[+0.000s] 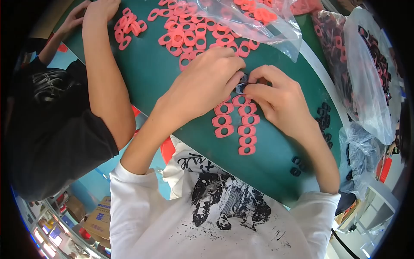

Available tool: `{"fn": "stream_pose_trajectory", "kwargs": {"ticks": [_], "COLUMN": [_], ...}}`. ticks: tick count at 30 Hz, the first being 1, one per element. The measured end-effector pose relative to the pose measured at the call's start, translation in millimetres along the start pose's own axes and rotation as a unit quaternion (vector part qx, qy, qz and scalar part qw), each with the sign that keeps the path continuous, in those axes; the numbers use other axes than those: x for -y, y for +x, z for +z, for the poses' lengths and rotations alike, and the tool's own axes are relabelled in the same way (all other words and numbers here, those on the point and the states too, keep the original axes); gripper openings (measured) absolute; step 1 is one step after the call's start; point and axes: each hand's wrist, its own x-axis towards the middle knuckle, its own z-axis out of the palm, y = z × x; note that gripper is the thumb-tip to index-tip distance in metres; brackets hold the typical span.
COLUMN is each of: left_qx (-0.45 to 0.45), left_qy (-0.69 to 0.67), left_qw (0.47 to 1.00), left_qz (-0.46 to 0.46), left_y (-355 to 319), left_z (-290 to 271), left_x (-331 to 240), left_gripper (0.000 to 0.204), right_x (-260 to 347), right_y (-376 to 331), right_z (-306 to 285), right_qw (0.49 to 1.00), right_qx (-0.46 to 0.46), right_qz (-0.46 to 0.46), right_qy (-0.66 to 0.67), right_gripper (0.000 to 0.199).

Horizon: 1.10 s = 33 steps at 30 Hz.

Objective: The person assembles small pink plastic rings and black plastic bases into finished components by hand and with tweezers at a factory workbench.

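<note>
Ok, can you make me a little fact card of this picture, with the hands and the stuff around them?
Left hand: fingertips at a small dark piece; exact grip partly hidden
Right hand: fingertips at the same piece; exact grip unclear
Near the hands: pink rings in two columns
Farther up: loose pink pile, clear plastic bag
Right side: black pieces
Surface: green table
Neighbour: someone's bare forearm, upper left

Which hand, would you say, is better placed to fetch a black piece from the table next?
Probably the right hand: the black pieces lie beside its forearm; the left hand is farther off.
</note>
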Motion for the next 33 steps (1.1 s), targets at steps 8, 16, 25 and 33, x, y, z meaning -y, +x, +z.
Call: {"fn": "stream_pose_trajectory", "kwargs": {"ticks": [8, 16, 25, 33], "left_qx": [0.037, 0.012, 0.050, 0.058], "left_qy": [0.019, 0.045, -0.030, -0.013], "left_qw": [0.999, 0.998, 0.998, 0.998], "left_qz": [0.012, 0.029, -0.004, -0.018], "left_y": [-3.0, 0.3, 1.7, 8.6], "left_z": [-7.6, -2.2, -2.9, -8.9], "left_x": [-1.1, -7.3, -4.0, -5.1], "left_gripper": [0.020, 0.014, 0.022, 0.021], "right_x": [-0.3, -3.5, 8.6, 28.7], "right_y": [-0.9, -3.5, -76.6, -155.7], "right_z": [1.7, -3.3, -103.1, -114.5], "right_qw": [1.000, 0.998, 0.986, 0.966], "right_qx": [-0.005, 0.014, -0.033, 0.047], "right_qz": [0.023, 0.057, 0.164, 0.254], "right_qy": [0.011, 0.008, -0.013, -0.019], "right_gripper": [0.019, 0.014, 0.013, 0.015]}}
